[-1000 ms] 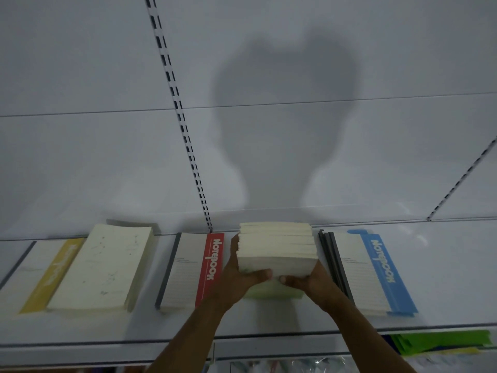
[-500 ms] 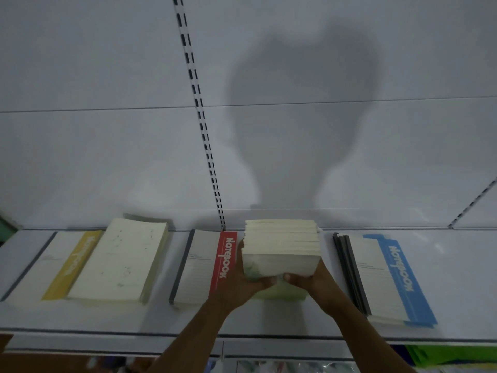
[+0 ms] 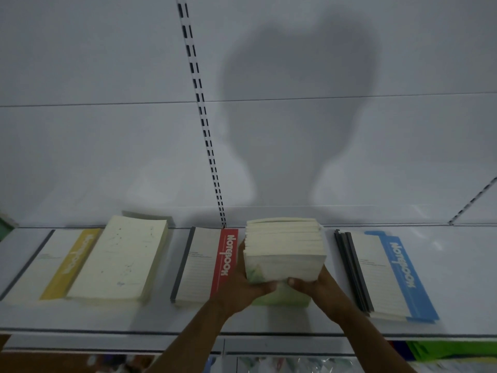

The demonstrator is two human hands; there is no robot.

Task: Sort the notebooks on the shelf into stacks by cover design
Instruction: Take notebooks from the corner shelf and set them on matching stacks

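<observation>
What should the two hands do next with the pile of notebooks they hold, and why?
Probably lower the pile flat onto the green-covered notebook beneath it. Both the left hand and right hand grip its near end, raised above that notebook, between the red notebook and blue notebook.

Two bare forearms enter from the bottom edge, with no sleeve in view. The left hand (image 3: 243, 285) and the right hand (image 3: 313, 285) wear nothing: no gloves, rings or watch.

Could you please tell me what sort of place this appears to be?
Probably a stationery shop display: a white shelf on a slotted upright, with several copies of the same red, blue and yellow "Notebook" covers laid out flat.
</observation>
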